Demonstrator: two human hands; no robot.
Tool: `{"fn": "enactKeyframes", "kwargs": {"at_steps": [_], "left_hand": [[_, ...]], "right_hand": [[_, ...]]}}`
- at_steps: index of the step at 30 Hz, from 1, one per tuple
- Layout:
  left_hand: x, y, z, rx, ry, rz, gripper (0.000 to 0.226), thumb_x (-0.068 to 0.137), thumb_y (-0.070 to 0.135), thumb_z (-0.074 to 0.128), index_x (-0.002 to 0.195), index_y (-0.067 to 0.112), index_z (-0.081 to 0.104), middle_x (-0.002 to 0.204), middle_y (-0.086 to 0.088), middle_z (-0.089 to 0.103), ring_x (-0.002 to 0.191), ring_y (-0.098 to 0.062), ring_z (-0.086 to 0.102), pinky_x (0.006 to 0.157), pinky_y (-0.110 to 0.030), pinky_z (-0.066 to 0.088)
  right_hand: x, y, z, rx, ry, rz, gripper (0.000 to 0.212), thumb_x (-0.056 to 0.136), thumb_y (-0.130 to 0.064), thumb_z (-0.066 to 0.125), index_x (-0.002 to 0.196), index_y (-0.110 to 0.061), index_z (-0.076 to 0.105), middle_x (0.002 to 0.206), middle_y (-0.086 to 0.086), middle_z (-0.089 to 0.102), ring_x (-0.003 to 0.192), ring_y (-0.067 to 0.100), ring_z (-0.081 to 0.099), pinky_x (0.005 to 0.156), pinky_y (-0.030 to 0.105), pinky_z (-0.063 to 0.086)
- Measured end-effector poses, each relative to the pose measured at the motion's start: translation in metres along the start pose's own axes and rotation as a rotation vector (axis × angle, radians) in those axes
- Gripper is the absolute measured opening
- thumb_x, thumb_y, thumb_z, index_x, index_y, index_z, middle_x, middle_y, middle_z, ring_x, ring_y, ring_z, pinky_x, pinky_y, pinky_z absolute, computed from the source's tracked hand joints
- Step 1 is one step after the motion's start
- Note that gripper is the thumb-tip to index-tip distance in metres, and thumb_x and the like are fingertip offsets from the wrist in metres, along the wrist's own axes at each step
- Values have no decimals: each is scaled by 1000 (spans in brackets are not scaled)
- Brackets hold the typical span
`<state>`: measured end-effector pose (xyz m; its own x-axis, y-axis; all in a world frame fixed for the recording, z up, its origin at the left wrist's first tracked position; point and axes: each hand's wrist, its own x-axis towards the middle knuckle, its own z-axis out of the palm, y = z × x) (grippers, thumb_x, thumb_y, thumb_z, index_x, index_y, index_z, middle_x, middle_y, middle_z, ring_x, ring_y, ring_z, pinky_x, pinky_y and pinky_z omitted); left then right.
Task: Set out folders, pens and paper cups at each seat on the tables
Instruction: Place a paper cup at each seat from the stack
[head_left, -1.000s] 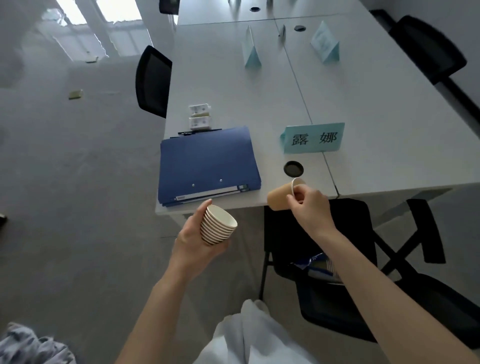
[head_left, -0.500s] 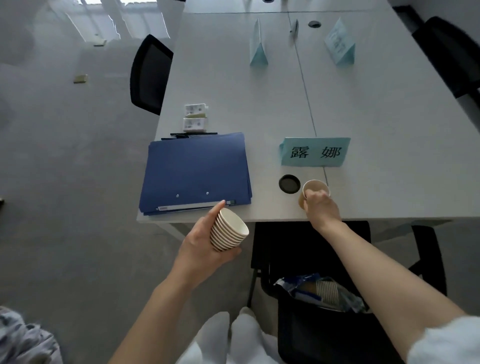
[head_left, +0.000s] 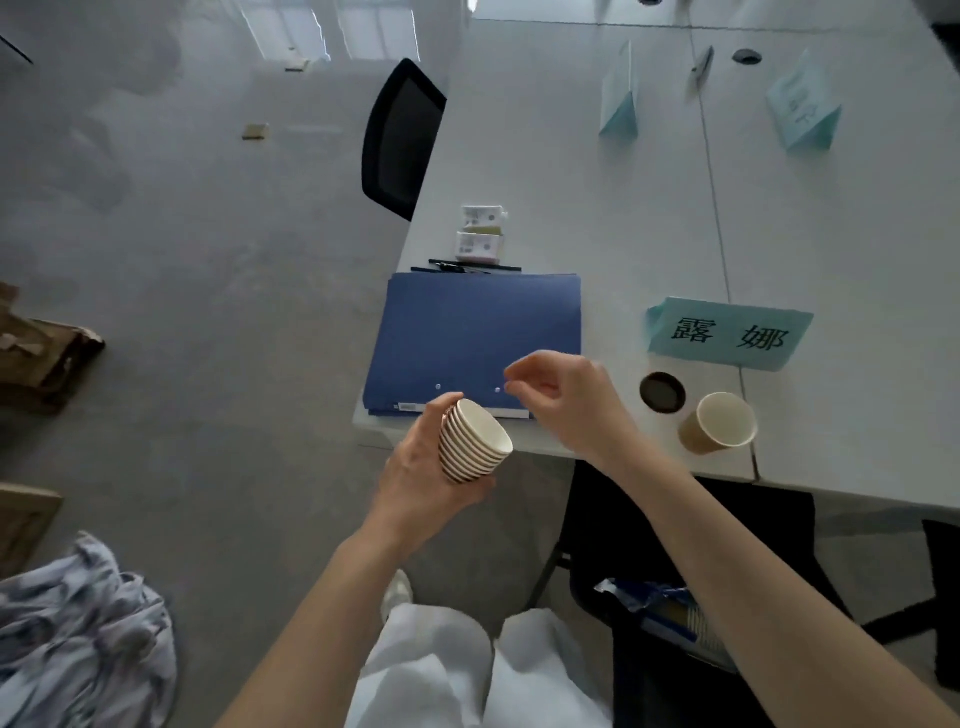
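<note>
The stack of paper cups (head_left: 475, 441) is gripped by the left hand (head_left: 431, 467), its mouth tilted toward the empty, loosely curled right hand (head_left: 566, 400) just beside it.

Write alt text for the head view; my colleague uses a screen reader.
A left hand holds a stack of paper cups while the empty right hand reaches toward it, near a table edge bearing one paper cup, blue folders and a name card.

1. The paper cup (head_left: 718, 422) on my table (head_left: 831, 249) is matt brown outside, pale inside.
2. The table top looks smooth, faintly glossy.
3. The blue folder (head_left: 478, 332) seems matt plastic.
4. The floor (head_left: 182, 260) shines.
</note>
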<state>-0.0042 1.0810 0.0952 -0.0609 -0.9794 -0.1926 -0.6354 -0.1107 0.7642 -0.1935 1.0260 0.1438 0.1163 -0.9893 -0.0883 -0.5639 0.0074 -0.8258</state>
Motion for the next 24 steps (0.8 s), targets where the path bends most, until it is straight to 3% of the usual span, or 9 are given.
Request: {"fn": "enactKeyframes", "kwargs": {"at_steps": [3, 8, 14, 19, 24], "left_hand": [[11, -23, -28, -5, 12, -8, 92, 53, 44, 84, 132, 47, 37, 118, 15, 57, 103, -12, 59, 86, -42, 54], [34, -73, -91, 9, 48, -34, 87, 49, 56, 71, 129, 50, 37, 116, 8, 59, 102, -18, 61, 88, -45, 52], [67, -143, -200, 55, -22, -40, 87, 47, 57, 66, 128, 48, 36, 115, 5, 59, 103, -20, 59, 87, -43, 51], [106, -181, -283, 60, -44, 7, 83, 46, 54, 66, 124, 47, 40, 115, 4, 61, 101, -21, 61, 85, -42, 52], [146, -202, -326, 43, -65, 34, 86, 47, 53, 69, 128, 46, 41, 115, 5, 60, 102, -19, 60, 85, -43, 52]], "right_hand": [[6, -38, 40, 48, -180, -5, 19, 86, -20, 68, 105, -19, 71, 99, -6, 73, 88, 2, 67, 81, 15, 54], [31, -78, 120, -30, -280, 29, 28, 85, -13, 63, 112, -15, 70, 101, 1, 74, 91, 9, 69, 84, 30, 57], [90, -147, 212, 11, -303, 93, 26, 81, -10, 68, 107, -13, 71, 97, 1, 73, 88, 9, 69, 83, 28, 57], [145, -193, 266, 58, -232, 117, 19, 70, -17, 81, 85, -18, 70, 83, -1, 70, 79, 13, 68, 69, 26, 54], [187, -217, 286, 117, -188, 116, 15, 76, -10, 74, 91, -10, 72, 84, 0, 73, 80, 9, 70, 78, 31, 58]]}}
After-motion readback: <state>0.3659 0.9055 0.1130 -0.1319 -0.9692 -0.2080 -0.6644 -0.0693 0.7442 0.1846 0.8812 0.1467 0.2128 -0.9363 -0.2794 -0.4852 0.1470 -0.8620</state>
